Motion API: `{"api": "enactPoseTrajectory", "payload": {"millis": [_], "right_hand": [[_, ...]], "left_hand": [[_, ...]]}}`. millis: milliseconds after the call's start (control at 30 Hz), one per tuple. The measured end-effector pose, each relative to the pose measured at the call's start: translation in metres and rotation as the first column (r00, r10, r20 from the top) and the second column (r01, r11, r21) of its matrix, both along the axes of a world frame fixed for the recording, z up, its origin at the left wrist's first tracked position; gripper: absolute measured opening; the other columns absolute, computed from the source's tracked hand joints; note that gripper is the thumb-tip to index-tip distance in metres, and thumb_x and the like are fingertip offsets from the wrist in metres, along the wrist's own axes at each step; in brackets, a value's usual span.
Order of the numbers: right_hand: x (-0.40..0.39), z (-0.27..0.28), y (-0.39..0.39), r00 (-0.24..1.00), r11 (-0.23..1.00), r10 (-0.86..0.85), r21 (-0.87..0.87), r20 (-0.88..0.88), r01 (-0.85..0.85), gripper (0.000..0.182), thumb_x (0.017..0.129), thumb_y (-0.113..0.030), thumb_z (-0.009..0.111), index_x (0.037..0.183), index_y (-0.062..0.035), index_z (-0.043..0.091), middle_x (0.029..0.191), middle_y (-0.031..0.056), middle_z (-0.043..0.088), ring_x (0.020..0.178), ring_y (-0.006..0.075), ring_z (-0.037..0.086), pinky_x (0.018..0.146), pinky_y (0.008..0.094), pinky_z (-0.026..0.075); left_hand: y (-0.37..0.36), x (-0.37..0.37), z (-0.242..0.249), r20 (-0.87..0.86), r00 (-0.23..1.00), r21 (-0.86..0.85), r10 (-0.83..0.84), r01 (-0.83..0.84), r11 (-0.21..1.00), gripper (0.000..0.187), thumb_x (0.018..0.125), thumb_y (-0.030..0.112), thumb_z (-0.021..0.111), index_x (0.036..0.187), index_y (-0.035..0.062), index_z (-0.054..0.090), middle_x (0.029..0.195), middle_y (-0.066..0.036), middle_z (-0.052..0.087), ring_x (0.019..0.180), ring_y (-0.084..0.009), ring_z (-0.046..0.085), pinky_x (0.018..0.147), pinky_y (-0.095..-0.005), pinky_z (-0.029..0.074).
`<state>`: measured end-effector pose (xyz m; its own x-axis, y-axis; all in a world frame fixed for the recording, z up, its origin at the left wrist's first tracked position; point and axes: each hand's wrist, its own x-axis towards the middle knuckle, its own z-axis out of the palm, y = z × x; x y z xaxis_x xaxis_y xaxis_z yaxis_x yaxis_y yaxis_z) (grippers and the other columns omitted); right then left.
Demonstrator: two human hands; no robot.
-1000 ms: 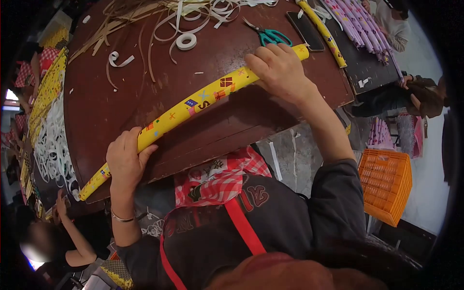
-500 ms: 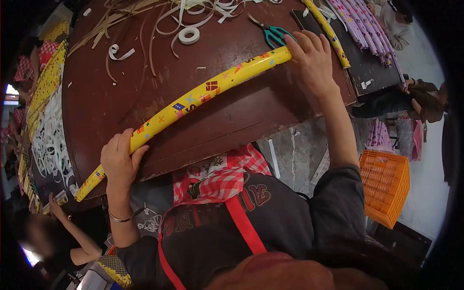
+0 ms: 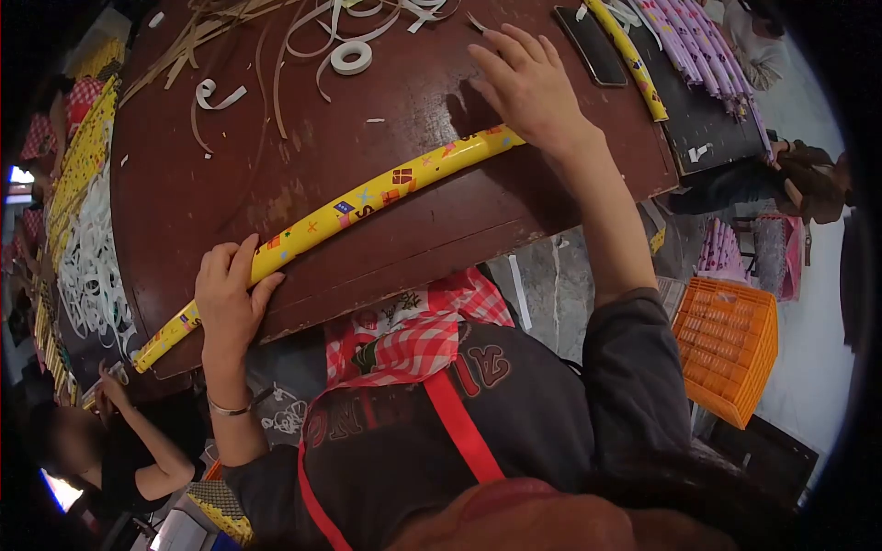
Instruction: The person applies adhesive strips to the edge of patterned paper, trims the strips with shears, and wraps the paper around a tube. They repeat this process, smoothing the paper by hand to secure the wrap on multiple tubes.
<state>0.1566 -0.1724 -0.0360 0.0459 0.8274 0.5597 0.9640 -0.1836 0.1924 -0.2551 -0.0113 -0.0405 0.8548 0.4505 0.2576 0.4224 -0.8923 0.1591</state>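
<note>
A long roll of yellow gift-wrap paper [image 3: 367,197], printed with presents, lies across the front of the table. My left hand [image 3: 227,294] is wrapped round it near its left end, thumb on the near side. My right hand [image 3: 528,87] is off the roll and stretched over the table, its fingers spread and holding nothing. The roll's right end is hidden behind this hand and wrist. Just past the fingertips the tip of the scissors [image 3: 475,20] shows; the rest is covered by the hand.
A roll of white tape [image 3: 351,58] and loose strips [image 3: 276,83] lie on the brown table [image 3: 413,239]. At right are a phone [image 3: 593,46], another yellow roll [image 3: 634,64] and several purple rolls [image 3: 698,50]. An orange crate [image 3: 726,344] stands beside me. A co-worker [image 3: 138,450] is at lower left.
My right hand has let go of the roll's right end and moved up and left, over the scissors. The roll has come down a little; my left hand still holds it.
</note>
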Motion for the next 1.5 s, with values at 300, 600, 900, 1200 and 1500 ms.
{"api": "enactPoseTrajectory", "payload": {"millis": [300,600,900,1200,1500], "right_hand": [[-0.017,-0.016,0.01,0.998,0.997,0.065,-0.05,-0.025,-0.067,0.035,0.087,-0.04,0.069,0.111,-0.0148,0.067,0.117,0.0052,0.064,0.12,0.0261,0.054,0.103,0.0487,0.039],[-0.068,-0.021,0.022,0.898,0.943,0.283,-0.074,-0.337,-0.325,0.045,0.085,-0.04,0.07,0.117,-0.009,0.065,0.119,0.0105,0.064,0.118,0.0301,0.056,0.101,0.0476,0.043],[-0.115,-0.02,0.014,0.916,0.913,0.287,-0.21,-0.279,-0.35,0.069,0.088,-0.058,0.058,0.133,-0.0062,0.055,0.14,0.0166,0.05,0.136,0.0354,0.041,0.111,0.0537,0.033],[-0.095,0.005,-0.036,0.812,0.882,0.416,-0.037,-0.409,-0.47,0.06,0.076,-0.049,0.076,0.119,-0.0089,0.061,0.121,0.0108,0.059,0.124,0.0336,0.052,0.105,0.0584,0.037],[-0.052,-0.002,-0.069,0.892,0.94,0.184,-0.19,-0.413,-0.282,0.043,0.071,-0.027,0.082,0.108,-0.0102,0.069,0.102,0.0045,0.062,0.105,0.0263,0.058,0.107,0.0525,0.038]], "left_hand": [[0.002,0.0,-0.002,-0.019,1.0,-0.038,-0.003,0.003,0.999,0.056,0.073,0.03,0.08,0.121,0.0054,0.064,0.1,-0.01,0.057,0.09,-0.029,0.058,0.077,-0.0405,0.048],[0.001,0.0,-0.001,-0.008,1.0,-0.062,-0.003,0.003,0.998,0.057,0.074,0.031,0.08,0.123,0.0055,0.064,0.099,-0.01,0.057,0.089,-0.029,0.057,0.076,-0.0405,0.048],[0.006,-0.007,-0.001,-0.031,1.0,-0.057,0.0,-0.002,0.998,0.058,0.076,0.029,0.079,0.126,0.0048,0.063,0.101,-0.01,0.056,0.092,-0.0293,0.057,0.079,-0.0402,0.047],[0.027,-0.036,0.009,-0.159,0.984,-0.039,0.076,-0.083,0.996,0.062,0.076,0.02,0.078,0.134,0.01,0.059,0.109,-0.01,0.056,0.102,-0.0299,0.055,0.091,-0.0416,0.042],[-0.008,0.041,0.023,-0.054,0.995,-0.089,-0.079,0.074,0.993,0.057,0.073,0.028,0.081,0.122,0.0055,0.064,0.113,-0.011,0.06,0.104,-0.0308,0.058,0.089,-0.0415,0.045]]}}
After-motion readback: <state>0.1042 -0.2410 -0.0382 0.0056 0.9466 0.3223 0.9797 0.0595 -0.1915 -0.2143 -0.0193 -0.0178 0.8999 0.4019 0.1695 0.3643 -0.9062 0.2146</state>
